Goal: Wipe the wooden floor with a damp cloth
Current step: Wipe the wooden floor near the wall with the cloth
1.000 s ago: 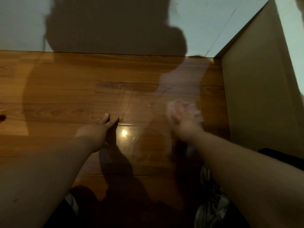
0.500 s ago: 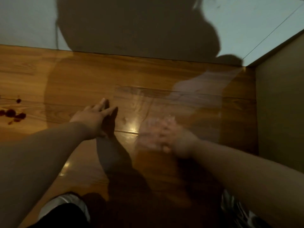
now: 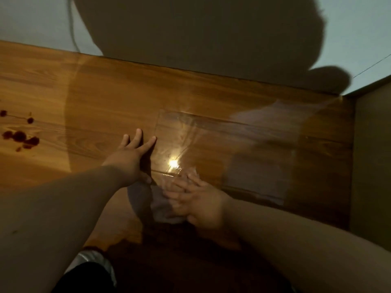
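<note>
Under the right grip [image 3: 196, 200] lies one pale cloth [image 3: 161, 208], flat on the floor [image 3: 118, 92]. The grip is released, its fingers spread straight and pressing the cloth down, and both are a little blurred. Just beyond and to its left, the left grip [image 3: 131, 157] is also released, with its palm and spread fingers resting on bare boards. Its thumb is close to the cloth's far edge. That makes two grips and one cloth.

Half a second ago the right grip and cloth were level with the left grip, beside the glare [image 3: 173, 163]. Now they have come back toward the person, and the glare shines just beyond the fingertips.

Farther beyond and to the right, a wet sheen [image 3: 190, 127] covers the wooden planks. Well off to the left, at least six dark red spots [image 3: 20, 136] mark the dry wood. A pale wall [image 3: 31, 17] meets the floor's far edge and carries a large shadow [image 3: 211, 28]. A brown panel [image 3: 372, 166] stands far to the right.
</note>
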### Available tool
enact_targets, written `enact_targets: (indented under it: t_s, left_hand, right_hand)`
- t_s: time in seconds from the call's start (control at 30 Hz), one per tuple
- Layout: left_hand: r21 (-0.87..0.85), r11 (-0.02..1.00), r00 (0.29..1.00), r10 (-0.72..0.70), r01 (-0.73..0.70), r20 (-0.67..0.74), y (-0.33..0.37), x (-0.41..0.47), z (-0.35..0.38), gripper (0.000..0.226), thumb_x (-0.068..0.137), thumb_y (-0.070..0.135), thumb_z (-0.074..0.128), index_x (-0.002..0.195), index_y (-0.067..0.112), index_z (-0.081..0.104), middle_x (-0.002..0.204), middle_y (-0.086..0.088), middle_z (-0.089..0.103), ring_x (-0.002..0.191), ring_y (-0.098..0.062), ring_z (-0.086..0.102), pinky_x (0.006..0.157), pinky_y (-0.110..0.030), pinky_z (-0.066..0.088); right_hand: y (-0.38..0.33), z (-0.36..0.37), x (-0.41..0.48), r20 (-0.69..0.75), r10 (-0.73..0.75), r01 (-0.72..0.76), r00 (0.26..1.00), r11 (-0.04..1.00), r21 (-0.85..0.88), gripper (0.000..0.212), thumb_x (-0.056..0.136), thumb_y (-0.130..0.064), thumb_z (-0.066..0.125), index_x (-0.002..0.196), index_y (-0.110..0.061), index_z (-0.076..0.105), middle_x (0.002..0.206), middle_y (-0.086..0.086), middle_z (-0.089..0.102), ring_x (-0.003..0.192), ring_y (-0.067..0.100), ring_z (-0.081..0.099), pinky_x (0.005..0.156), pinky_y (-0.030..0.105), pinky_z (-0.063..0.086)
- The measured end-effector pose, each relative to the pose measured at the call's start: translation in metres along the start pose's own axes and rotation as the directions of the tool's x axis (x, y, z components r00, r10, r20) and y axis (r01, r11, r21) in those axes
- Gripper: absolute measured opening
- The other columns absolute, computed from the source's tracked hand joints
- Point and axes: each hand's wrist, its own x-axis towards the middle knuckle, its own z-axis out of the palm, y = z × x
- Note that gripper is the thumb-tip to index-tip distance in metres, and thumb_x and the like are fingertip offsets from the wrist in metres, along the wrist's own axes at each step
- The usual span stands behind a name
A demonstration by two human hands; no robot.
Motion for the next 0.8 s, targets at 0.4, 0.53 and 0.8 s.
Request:
enact_targets:
  t_s: [0.4, 0.53, 0.8]
  left_hand:
    - [-0.049, 0.998, 0.999, 0.045, -0.044, 0.007, -0.005, 0.003, 0.000, 0.124, 0.067, 0.040, 0.085, 0.149, 0.045, -0.007, 0.158, 0.002, -0.027, 0.146, -0.036, -0.013, 0.115, -0.049, 0.019]
    - [-0.043, 0.997, 0.997, 0.061, -0.059, 0.053, -0.007, -0.001, -0.006, 0.122, 0.068, 0.030, 0.085, 0.151, 0.043, -0.003, 0.158, 0.000, -0.025, 0.146, -0.036, -0.012, 0.115, -0.048, 0.020]
    - [-0.024, 0.978, 0.844, 0.164, -0.205, -0.510, 0.037, -0.052, 0.042, 0.054, 0.094, 0.043, 0.041, 0.146, 0.027, 0.036, 0.156, -0.008, 0.025, 0.135, -0.030, 0.034, 0.108, -0.043, 0.033]
  right_hand:
    - [0.062, -0.027, -0.014, -0.103, 0.827, -0.778, 0.552, 0.556, 0.294, 0.065, 0.097, -0.038, 0.030, 0.155, -0.023, 0.005, 0.162, 0.009, -0.004, 0.145, 0.039, -0.013, 0.113, 0.062, -0.002]
    - [-0.022, -0.014, 0.025, 0.015, 0.340, -0.333, 0.940, 0.910, 0.245, 0.066, 0.097, -0.035, 0.035, 0.153, -0.030, 0.002, 0.160, -0.001, -0.019, 0.139, 0.028, -0.032, 0.111, 0.062, -0.013]
    - [0.081, -0.031, -0.060, -0.150, 0.912, -0.766, 0.382, 0.403, 0.500, 0.057, 0.093, -0.032, 0.049, 0.146, -0.027, 0.030, 0.155, 0.009, 0.023, 0.141, 0.032, 0.021, 0.114, 0.045, 0.025]
